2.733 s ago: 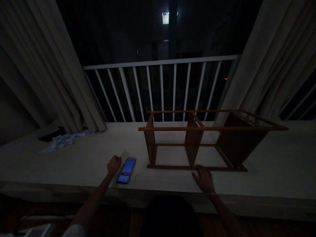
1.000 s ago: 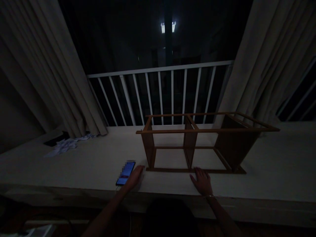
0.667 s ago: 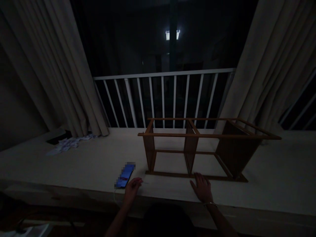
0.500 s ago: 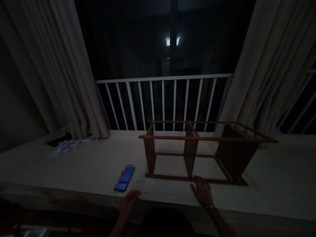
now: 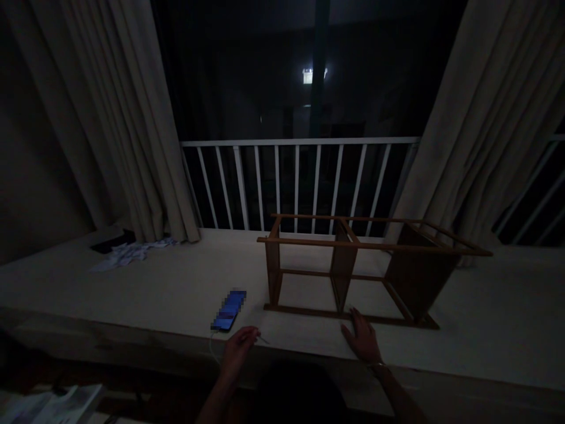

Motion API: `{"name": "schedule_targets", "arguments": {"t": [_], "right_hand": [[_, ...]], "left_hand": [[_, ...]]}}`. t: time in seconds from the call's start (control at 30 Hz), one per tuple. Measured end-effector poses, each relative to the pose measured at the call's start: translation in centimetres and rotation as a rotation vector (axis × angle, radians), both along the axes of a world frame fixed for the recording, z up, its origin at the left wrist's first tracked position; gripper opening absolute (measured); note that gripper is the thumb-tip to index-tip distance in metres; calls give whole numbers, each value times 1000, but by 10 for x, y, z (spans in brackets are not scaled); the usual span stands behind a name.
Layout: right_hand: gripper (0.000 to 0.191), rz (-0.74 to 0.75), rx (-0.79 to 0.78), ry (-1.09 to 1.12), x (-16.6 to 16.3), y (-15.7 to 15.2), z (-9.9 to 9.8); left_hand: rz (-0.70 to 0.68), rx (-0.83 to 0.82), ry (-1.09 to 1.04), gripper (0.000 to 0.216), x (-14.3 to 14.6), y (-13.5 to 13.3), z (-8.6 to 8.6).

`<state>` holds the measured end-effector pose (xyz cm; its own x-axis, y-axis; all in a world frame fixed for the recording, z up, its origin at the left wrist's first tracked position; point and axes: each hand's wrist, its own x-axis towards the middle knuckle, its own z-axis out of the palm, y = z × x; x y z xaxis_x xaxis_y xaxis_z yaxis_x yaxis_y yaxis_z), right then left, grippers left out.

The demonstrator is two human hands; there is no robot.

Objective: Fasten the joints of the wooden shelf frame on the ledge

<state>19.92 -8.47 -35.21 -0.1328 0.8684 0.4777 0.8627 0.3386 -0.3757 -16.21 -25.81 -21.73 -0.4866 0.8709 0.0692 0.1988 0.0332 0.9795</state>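
Observation:
The scene is dim. My left hand [image 5: 238, 348] hovers at the near edge of the pale worktop [image 5: 154, 294], fingers pinched on a small thin pin-like piece [image 5: 263, 340] that I cannot name. Just beyond it lies a phone [image 5: 229, 310] with a lit blue screen and a thin cable at its near end. My right hand [image 5: 362, 338] rests flat with fingers spread on the worktop, its fingertips at the bottom rail of a brown wooden shelf frame [image 5: 348, 265] lying on its side.
A white railing [image 5: 300, 176] runs behind the worktop, with beige curtains on the left [image 5: 132, 135] and right [image 5: 477, 129]. Crumpled papers [image 5: 128, 254] and a dark flat object [image 5: 112, 242] lie at the far left. Papers [image 5: 57, 403] show low on the left.
My left hand moved from left of the phone to its right, then drew back to the worktop's near edge with fingers pinched. My right hand stayed by the frame. The view tilted up slightly.

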Motion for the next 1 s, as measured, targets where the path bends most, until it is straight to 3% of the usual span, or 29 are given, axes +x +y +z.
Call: {"name": "schedule_targets", "arguments": {"t": [0.13,0.23,0.37,0.43,0.53,0.63,0.7,0.83,1.0], "right_hand": [[69,-8,-16,221,-9,-16,14],[61,100,-119,440,-33,-41,29],[52,455,-551,758,-95,-91,68],[49,655,-776,883,-129,-116,98],[48,799,-979,1130,-166,-141,146],[41,841,-998,1227,-182,-149,183],[35,848,-985,1204,-184,-150,196],[30,800,-914,1166,-185,-151,203],[26,777,-839,1408,-188,-147,207]], "left_hand": [[-13,67,-11,44,0,-1,14],[-79,90,36,39,-1,-2,26],[-164,107,125,31,5,-2,41],[-194,122,192,28,11,-3,48],[-237,171,303,23,20,-6,57],[-257,272,408,19,25,-8,65],[-253,377,445,16,26,-9,70],[-235,535,485,12,31,-9,82],[-164,592,523,11,42,-5,96]]}}
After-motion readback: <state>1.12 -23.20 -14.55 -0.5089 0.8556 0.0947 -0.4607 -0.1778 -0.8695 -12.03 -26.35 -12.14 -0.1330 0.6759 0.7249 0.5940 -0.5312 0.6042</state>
